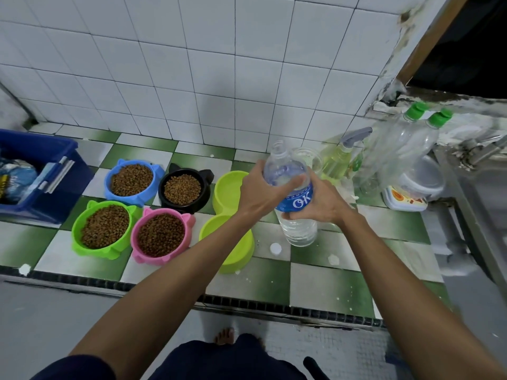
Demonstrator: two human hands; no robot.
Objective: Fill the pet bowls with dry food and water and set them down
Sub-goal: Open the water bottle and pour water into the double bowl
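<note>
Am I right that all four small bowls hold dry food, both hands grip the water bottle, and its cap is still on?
Not quite: the head view shows the water bottle open at the neck, gripped by the left hand and right hand. A white cap lies on the counter. The rest stands.

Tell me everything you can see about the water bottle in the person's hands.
The water bottle is clear ribbed plastic with a blue label reading OK. Its cap is off and the neck open. It stands roughly upright, tilted slightly left, base on or just above the green-and-white tiled counter, beside the lime double bowl. Water shows in its lower part. The left hand grips its shoulder; the right hand holds the label band.
</note>
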